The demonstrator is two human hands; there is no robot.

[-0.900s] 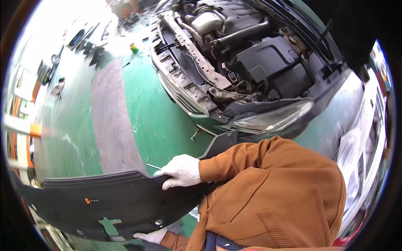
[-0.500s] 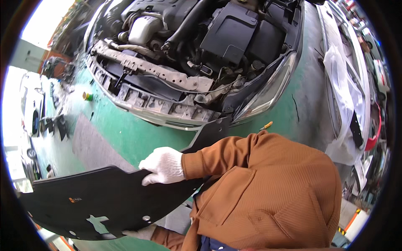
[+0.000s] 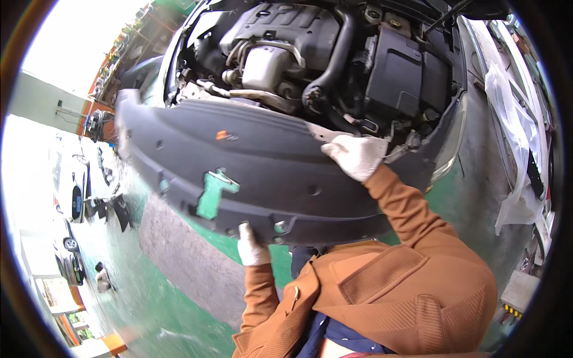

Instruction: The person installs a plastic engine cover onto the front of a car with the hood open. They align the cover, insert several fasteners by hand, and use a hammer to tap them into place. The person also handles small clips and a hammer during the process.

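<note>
A wide black plastic radiator cover panel (image 3: 274,173), with a cut-out near its lower left and several small holes, hangs tilted in front of the open engine bay. My left hand (image 3: 253,246), in a white knit glove, is closed on its lower edge, the fingers partly behind it. At the upper right edge, my gloved right hand (image 3: 356,155) grips the panel, its fingertips pointing left. The panel hides most of the car's front crossmember (image 3: 206,93). Beyond it show the engine cover (image 3: 286,27), a silver heat shield (image 3: 262,67) and a black battery box (image 3: 391,74).
Green floor with a grey strip (image 3: 179,256) lies below and left of the panel. A headlight (image 3: 450,140) borders the car's right front corner. Farther right, plastic sheeting (image 3: 510,119) hangs over body parts. Dark parts (image 3: 110,209) lie on the floor at left.
The panel has risen from the lower left up to the car's front, turning more level. Both hands have moved up with it, the right hand also to the right.
</note>
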